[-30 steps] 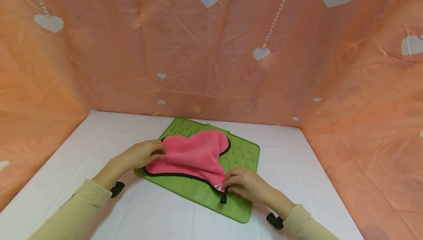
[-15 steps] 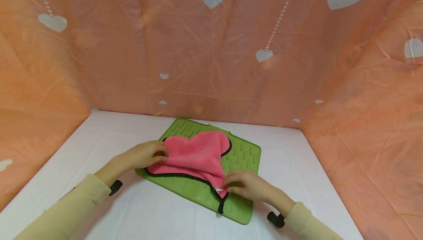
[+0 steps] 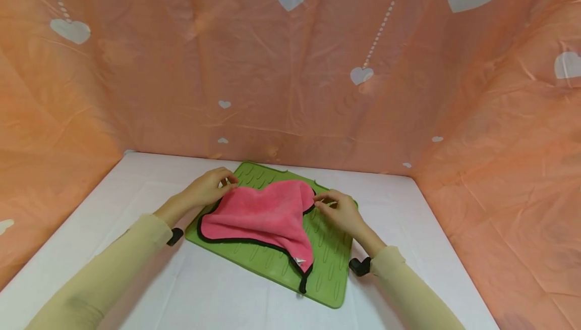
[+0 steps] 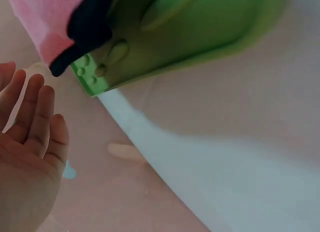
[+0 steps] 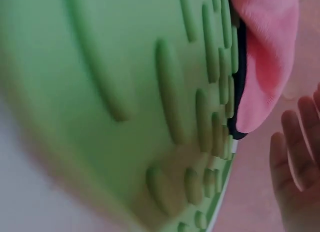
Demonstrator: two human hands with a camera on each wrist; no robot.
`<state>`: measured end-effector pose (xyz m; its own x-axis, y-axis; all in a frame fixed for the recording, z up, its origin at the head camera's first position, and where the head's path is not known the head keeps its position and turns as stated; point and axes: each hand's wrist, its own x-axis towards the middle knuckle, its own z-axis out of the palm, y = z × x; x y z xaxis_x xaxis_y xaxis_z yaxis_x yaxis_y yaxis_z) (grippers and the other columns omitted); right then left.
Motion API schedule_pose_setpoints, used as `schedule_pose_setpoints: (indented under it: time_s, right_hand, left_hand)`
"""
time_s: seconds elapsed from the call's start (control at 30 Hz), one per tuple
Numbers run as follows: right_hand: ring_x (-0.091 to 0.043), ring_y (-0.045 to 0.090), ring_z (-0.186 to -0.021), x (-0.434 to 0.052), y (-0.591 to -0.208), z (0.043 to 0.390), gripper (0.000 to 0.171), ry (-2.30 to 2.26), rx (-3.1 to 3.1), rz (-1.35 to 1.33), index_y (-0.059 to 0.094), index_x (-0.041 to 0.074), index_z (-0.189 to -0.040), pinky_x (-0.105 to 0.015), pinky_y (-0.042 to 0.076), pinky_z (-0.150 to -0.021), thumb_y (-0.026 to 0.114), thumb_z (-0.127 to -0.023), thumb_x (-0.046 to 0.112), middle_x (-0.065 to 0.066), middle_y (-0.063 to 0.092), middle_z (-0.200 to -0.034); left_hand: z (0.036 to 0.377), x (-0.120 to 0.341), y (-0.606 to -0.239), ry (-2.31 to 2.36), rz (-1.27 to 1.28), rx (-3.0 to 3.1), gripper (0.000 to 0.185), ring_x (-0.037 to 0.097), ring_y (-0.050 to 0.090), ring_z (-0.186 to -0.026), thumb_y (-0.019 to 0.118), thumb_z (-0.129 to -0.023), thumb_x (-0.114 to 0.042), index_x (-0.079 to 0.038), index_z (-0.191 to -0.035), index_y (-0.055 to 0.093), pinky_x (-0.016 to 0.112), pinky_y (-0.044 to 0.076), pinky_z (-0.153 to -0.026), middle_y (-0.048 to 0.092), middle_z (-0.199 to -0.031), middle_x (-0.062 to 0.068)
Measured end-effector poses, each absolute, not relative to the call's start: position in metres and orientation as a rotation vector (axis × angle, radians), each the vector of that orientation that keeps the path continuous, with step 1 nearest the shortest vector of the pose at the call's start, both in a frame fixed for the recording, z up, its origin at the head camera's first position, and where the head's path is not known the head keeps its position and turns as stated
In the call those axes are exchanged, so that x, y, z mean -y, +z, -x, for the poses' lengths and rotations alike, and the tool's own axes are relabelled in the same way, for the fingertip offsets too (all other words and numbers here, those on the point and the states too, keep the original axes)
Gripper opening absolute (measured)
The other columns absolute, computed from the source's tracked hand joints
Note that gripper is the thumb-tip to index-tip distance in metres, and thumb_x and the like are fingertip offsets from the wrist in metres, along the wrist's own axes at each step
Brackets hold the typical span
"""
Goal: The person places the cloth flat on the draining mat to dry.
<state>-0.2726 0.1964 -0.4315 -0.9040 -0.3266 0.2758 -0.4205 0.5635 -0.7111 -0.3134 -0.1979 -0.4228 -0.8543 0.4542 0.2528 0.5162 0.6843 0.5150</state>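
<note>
A pink cloth (image 3: 263,214) with black edging lies crumpled on a green ribbed mat (image 3: 333,229). Its near corner carries a white label and a black loop (image 3: 302,284). My left hand (image 3: 213,187) reaches to the cloth's far left edge, fingertips just at the hem. In the left wrist view that hand (image 4: 30,142) shows straight fingers holding nothing, with the cloth (image 4: 45,22) a little apart. My right hand (image 3: 338,209) sits at the cloth's far right corner. In the right wrist view its fingers (image 5: 295,157) are relaxed beside the cloth (image 5: 265,37), not around it.
The mat lies on a white table (image 3: 136,194), closed in at the back and sides by orange sheeting with white hearts (image 3: 290,67). Bare white table surrounds the mat on all sides.
My right hand let go of the cloth's near corner and moved to its far right corner. My left hand slid from the left edge toward the far left. The cloth settled flatter.
</note>
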Motion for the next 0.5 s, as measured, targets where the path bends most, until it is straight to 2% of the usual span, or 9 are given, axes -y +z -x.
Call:
schedule_pose_setpoints:
  time_s: [0.23,0.5]
  right_hand:
    - [-0.033,0.069,-0.110,-0.190,-0.440,0.302,0.025,1.268,2.770,-0.413,0.075,0.007,-0.121,-0.046,0.057,-0.087,0.071,-0.099,0.019,-0.011,0.074,-0.119]
    - [-0.037,0.070,-0.111,-0.189,-0.449,0.326,0.029,1.276,2.829,-0.413,0.071,-0.001,-0.123,-0.045,0.058,-0.089,0.070,-0.099,0.015,-0.018,0.073,-0.121]
  left_hand:
    - [0.335,0.193,-0.426,-0.932,0.847,2.897,0.026,0.032,0.067,-0.100,0.067,-0.100,-0.009,0.007,-0.121,0.069,0.051,0.053,-0.090,0.070,-0.116,0.020]
    - [0.346,0.187,-0.432,-0.915,0.910,2.958,0.028,0.034,0.067,-0.108,0.067,-0.101,-0.012,0.006,-0.122,0.069,0.051,0.052,-0.096,0.072,-0.112,0.017]
